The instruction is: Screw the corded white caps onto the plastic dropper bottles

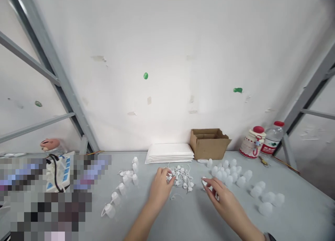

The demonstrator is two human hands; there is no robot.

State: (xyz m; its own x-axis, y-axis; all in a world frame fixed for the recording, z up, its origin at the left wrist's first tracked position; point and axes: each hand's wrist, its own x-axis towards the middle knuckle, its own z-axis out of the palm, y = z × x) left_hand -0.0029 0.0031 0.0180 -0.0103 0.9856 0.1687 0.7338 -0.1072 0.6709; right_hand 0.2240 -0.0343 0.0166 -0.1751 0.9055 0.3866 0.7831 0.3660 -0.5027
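At the left edge of a pile of small white corded parts (184,178), my left hand (161,185) has its thumb and fingertips curled round a small white piece. My right hand (220,194) is to the right of the pile, thumb and fingers pinched on a small white part (204,181), most of it hidden by the fingers. Several translucent white rounded pieces (241,181) spread over the table right of my right hand. Left of my left hand, several white caps with loops (115,198) stand in a slanting row.
A stack of white envelopes (170,153) and an open cardboard box (211,147) stand by the wall. Farther right are a cream jar (251,144) and a plastic bottle (272,140). A power strip (59,173) lies on the left, near a blurred area. Metal frames slant along both sides.
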